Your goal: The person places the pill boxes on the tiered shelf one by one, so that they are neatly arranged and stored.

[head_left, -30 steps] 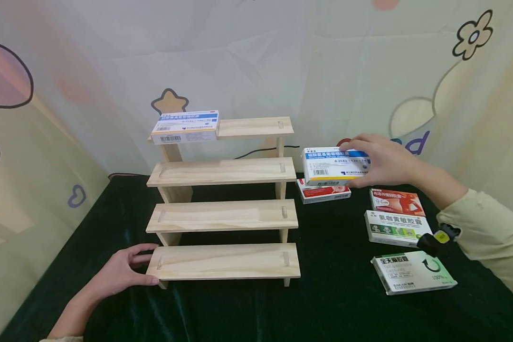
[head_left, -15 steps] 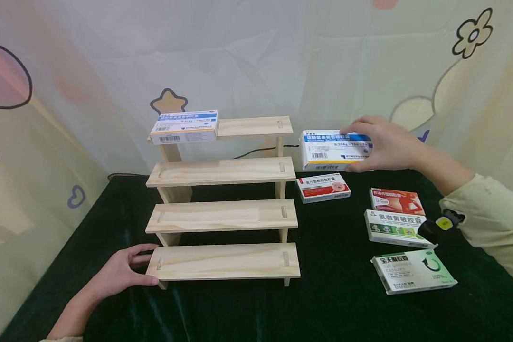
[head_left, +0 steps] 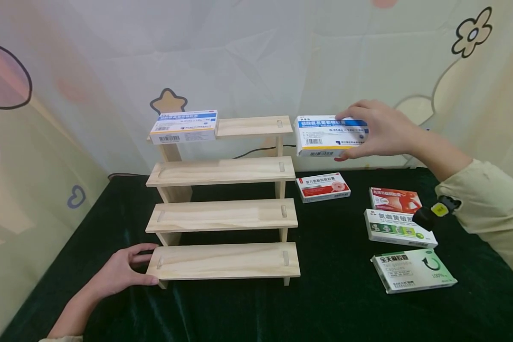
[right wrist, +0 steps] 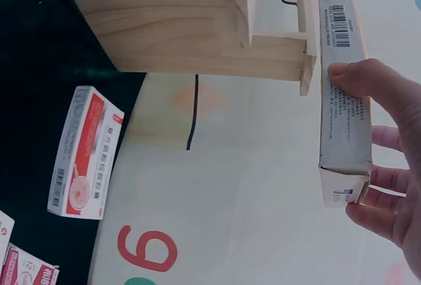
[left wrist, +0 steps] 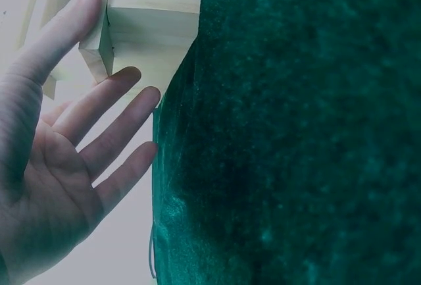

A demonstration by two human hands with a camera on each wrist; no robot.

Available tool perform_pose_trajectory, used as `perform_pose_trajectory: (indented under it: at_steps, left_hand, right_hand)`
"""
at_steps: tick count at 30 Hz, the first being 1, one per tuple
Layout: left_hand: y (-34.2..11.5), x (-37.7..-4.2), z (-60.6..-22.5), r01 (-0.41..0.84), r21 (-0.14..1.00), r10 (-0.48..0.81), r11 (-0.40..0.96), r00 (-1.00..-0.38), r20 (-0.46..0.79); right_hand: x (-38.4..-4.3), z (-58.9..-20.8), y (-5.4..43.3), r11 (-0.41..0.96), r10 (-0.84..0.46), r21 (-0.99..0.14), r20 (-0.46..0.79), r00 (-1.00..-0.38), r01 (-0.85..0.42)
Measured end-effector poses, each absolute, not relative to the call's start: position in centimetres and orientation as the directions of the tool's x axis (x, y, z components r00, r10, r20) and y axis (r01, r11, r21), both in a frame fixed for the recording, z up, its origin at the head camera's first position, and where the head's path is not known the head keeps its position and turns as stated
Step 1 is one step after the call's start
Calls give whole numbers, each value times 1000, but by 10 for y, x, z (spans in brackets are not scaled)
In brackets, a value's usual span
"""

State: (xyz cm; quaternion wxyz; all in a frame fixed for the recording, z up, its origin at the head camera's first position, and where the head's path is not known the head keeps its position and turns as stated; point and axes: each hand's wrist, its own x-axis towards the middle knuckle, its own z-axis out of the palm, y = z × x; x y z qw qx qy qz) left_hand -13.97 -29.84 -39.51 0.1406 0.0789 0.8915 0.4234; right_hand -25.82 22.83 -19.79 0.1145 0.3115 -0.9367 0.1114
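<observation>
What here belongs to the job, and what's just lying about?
Seems part of the job:
right hand, holding blue-and-white box
left hand, touching wooden stand
similar box atop the wooden stand

Lying about, perhaps waiting:
red-and-white box
red box
white box with green band
pale green box

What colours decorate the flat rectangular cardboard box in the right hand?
The box is white with a blue band and yellow stripe, clearest in the head view.
</observation>
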Motion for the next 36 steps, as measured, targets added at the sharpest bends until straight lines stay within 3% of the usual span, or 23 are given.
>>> perform_pose_trajectory:
  at_steps: [19, 36]
  left_hand:
    - [-298, -139, -394, 10, 776, 250, 630, -949, -191]
    - [-299, -140, -393, 39, 764, 266, 644, -948, -176]
  right_hand:
    - [-277, -186, 197, 777, -578, -86, 295, -761, -624]
    - [-294, -188, 172, 786, -560, -129, 268, -784, -605]
